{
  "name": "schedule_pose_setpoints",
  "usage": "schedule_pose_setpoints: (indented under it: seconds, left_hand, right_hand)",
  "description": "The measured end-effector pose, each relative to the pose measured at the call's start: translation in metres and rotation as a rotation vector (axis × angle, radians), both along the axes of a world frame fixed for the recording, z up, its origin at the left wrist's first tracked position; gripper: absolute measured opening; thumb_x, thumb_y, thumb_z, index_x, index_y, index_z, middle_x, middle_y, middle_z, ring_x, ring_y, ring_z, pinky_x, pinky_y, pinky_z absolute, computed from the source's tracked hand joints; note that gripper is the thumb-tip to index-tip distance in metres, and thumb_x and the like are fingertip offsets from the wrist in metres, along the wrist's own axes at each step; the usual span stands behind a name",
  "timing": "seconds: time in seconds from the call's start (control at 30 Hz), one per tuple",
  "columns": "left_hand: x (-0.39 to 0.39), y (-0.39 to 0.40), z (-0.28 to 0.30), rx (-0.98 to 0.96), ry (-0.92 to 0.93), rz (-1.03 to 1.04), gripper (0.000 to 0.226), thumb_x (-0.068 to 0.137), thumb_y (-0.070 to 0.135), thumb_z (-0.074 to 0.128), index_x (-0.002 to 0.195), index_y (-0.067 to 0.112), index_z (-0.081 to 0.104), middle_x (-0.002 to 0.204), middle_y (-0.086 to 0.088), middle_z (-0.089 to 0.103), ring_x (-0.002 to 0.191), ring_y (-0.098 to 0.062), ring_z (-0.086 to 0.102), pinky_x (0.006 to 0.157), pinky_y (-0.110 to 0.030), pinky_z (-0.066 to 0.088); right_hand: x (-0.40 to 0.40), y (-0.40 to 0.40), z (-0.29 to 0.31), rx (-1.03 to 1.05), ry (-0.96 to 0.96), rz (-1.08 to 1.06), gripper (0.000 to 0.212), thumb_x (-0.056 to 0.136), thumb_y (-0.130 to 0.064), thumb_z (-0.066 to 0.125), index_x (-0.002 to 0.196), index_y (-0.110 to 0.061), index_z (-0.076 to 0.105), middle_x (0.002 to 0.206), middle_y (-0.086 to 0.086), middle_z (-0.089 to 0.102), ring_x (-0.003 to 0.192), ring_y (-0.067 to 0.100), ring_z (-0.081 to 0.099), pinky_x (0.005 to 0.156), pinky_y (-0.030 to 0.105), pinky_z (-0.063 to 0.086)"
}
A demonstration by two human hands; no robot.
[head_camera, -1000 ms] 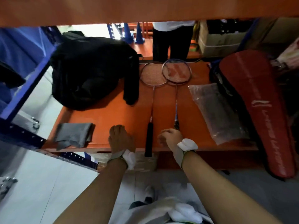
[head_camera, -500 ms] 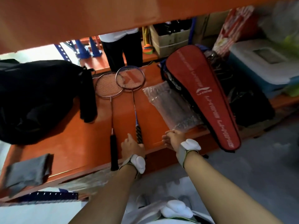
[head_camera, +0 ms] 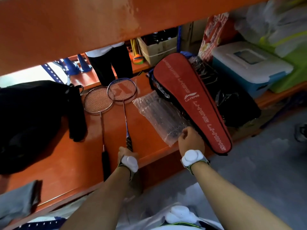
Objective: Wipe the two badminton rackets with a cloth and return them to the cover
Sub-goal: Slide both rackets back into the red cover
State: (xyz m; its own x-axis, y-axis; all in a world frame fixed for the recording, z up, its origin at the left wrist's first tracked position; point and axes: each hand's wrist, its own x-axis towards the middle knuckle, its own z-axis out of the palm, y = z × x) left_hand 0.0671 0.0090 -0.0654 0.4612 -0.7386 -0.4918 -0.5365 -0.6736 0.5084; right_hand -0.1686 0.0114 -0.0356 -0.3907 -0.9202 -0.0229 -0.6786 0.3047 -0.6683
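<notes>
Two badminton rackets lie side by side on the orange shelf (head_camera: 54, 165), heads away from me. My left hand (head_camera: 127, 154) is closed around the grip of the right racket (head_camera: 122, 92), the blue-framed one. The left racket (head_camera: 98, 102), with a black grip, rests untouched beside it. My right hand (head_camera: 191, 141) pinches the near corner of a clear plastic sleeve (head_camera: 159, 113), right next to the red racket cover (head_camera: 192, 100). A grey cloth (head_camera: 18, 203) sits at the shelf's near left corner.
A black bag (head_camera: 33, 120) fills the shelf's left side. An orange shelf beam (head_camera: 83, 22) hangs low overhead. Behind the cover are black bags (head_camera: 235, 103), a blue-and-white cooler (head_camera: 249, 67) and a cardboard box (head_camera: 157, 48). A person's legs (head_camera: 113, 63) stand beyond the shelf.
My left hand took over the right racket's grip. My right hand moved right to the plastic sleeve's corner. The view swung right, pushing the cloth to the lower left edge.
</notes>
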Motion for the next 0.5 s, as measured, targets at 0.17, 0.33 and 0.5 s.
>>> schedule_pose_setpoints:
  seconds: [0.17,0.33,0.5]
  left_hand:
    - [-0.027,-0.01,0.017,-0.105,0.15,0.104,0.049,0.093,0.024,0.058,0.13,-0.006,0.053,0.129,-0.027,0.059,0.117,-0.04,0.06,0.096,-0.042,0.051]
    - [-0.049,-0.007,0.032,-0.258,0.212,0.167,0.037,0.1,0.032,0.05,0.116,0.001,0.063,0.096,-0.019,0.068,0.084,-0.035,0.064,0.069,-0.033,0.044]
    - [-0.065,0.004,0.032,-0.261,0.391,0.173,0.031,0.092,0.013,0.06,0.113,-0.006,0.05,0.081,-0.022,0.061,0.059,-0.027,0.056,0.057,-0.035,0.047]
  right_hand:
    - [0.0,-0.001,0.0,0.045,0.118,0.125,0.017,0.078,-0.022,0.059,0.095,-0.022,0.061,0.102,0.003,0.065,0.095,0.027,0.06,0.084,0.042,0.049]
    - [-0.016,-0.007,0.005,-0.003,0.207,0.152,0.022,0.077,-0.021,0.061,0.099,-0.019,0.065,0.112,0.006,0.061,0.1,0.028,0.058,0.085,0.039,0.048]
    - [-0.05,-0.014,0.003,-0.145,0.292,-0.028,0.038,0.064,-0.017,0.067,0.101,-0.013,0.061,0.116,0.014,0.058,0.108,0.037,0.054,0.094,0.051,0.044]
